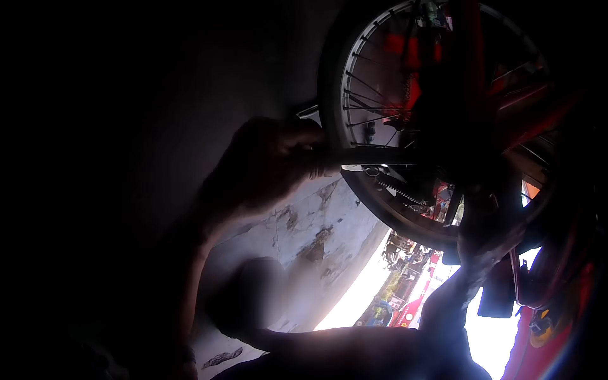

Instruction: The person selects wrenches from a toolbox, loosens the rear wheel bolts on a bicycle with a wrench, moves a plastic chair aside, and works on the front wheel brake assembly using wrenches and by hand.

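A spoked wheel (348, 88) with a dark tyre stands in front of me, mostly in shadow. My left hand (278, 155) is closed at the tyre's left side, its fingers wrapped around the end of a dark bar (380, 156). This bar crosses the lower part of the wheel; its kind is too dark to tell. My right hand (491, 221) is at the wheel's lower right, against dark parts. Its fingers are lost in shadow, so whether it grips anything is hidden. A coil spring (399, 190) shows between the hands.
Red bodywork (586, 310) of the vehicle fills the lower right. Behind the wheel is a pale, stained surface (297, 234). Bright daylight shows several colourful objects (411, 285) in the background. A blurred dark rounded shape (247, 297) is at the lower left.
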A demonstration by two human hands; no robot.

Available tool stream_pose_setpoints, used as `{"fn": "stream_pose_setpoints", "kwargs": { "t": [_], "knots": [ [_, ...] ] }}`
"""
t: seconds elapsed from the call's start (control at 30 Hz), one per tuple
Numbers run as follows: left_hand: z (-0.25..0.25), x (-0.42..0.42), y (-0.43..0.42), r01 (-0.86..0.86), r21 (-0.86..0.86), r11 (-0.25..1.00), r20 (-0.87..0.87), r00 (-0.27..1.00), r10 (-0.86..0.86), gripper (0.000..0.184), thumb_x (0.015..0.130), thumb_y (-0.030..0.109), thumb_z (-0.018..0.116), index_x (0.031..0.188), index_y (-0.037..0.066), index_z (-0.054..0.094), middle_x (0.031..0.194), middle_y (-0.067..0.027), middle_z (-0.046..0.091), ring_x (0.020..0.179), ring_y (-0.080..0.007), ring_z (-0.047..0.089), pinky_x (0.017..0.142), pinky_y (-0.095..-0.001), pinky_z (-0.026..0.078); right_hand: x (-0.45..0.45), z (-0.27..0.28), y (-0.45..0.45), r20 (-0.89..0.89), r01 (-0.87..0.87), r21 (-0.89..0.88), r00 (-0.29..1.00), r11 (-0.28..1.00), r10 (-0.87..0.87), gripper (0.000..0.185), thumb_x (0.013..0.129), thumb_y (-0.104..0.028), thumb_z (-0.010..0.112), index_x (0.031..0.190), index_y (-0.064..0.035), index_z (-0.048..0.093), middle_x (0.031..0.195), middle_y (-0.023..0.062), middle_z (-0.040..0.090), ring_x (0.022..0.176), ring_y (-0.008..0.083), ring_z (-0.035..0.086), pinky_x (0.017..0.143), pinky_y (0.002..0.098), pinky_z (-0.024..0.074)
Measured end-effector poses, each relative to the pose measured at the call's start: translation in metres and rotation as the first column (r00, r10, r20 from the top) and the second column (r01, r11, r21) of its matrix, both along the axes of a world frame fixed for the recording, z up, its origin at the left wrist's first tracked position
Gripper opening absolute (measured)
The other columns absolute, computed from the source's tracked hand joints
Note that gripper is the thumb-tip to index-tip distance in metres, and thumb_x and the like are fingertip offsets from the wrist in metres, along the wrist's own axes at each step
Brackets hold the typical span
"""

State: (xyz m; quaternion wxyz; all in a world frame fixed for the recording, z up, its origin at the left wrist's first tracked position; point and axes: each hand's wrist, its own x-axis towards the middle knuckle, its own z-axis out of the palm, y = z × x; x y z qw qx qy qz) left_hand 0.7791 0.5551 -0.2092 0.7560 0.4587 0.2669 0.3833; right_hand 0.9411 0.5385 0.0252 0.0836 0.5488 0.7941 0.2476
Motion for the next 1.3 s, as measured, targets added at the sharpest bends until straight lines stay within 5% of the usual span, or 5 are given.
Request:
{"fn": "stream_pose_setpoints", "kwargs": {
  "t": [0.27,0.47,0.53,0.73,1.3],
  "knots": [
    [-0.004,0.011,-0.020,-0.306,0.006,0.952,0.002,0.952,0.306,0.029,0.084,0.034,0.077,0.086,0.005,0.071,0.071,-0.0038,0.067,0.059,-0.0079,0.061,0.051,-0.0240,0.049,-0.006,0.008,-0.005,-0.089,0.182,0.057,0.980,0.982,-0.177,0.033,0.083,-0.027,0.076,0.111,-0.0106,0.069,0.095,0.0053,0.074,0.080,0.0196,0.072,0.071,0.0326,0.0582],
    [0.008,0.050,-0.013,-0.469,-0.798,0.379,0.010,0.618,0.786,0.033,0.089,0.028,0.074,0.070,0.010,0.053,0.059,0.0023,0.046,0.045,-0.0071,0.042,0.041,-0.0239,0.033,-0.009,0.010,-0.006,-0.124,0.184,0.133,0.978,0.974,-0.168,0.024,0.082,-0.028,0.075,0.101,-0.0148,0.070,0.086,0.0049,0.072,0.071,0.0205,0.070,0.062,0.0330,0.0544],
    [-0.010,0.059,-0.004,-0.370,-0.926,0.079,-0.099,0.439,0.893,0.036,0.095,0.030,0.065,0.069,0.013,0.046,0.056,0.0020,0.038,0.042,-0.0099,0.036,0.043,-0.0269,0.035,-0.008,0.008,-0.006,-0.094,0.194,0.135,0.979,0.972,-0.182,0.025,0.082,-0.025,0.076,0.104,-0.0145,0.071,0.089,0.0044,0.073,0.074,0.0196,0.071,0.064,0.0331,0.0555],
    [-0.020,0.057,-0.011,0.000,-0.980,0.199,0.193,0.236,0.952,0.044,0.098,0.033,0.056,0.064,0.016,0.034,0.054,0.0007,0.031,0.046,-0.0142,0.034,0.053,-0.0319,0.035,-0.003,0.015,-0.006,0.022,0.216,0.072,0.976,0.974,-0.218,0.029,0.081,-0.015,0.077,0.110,-0.0114,0.071,0.098,0.0051,0.075,0.085,0.0187,0.073,0.078,0.0333,0.0586],
    [-0.028,0.103,0.058,-0.215,-0.974,0.073,-0.086,0.646,0.759,0.028,0.093,0.027,0.061,0.075,0.018,0.043,0.058,0.0049,0.035,0.052,-0.0113,0.036,0.075,-0.0416,0.047,0.012,0.018,-0.020,0.071,0.152,0.088,0.985,0.984,-0.158,0.024,0.088,-0.017,0.068,0.111,-0.0109,0.071,0.100,0.0124,0.072,0.086,0.0266,0.071,0.077,0.0378,0.0566]
  ]
}}
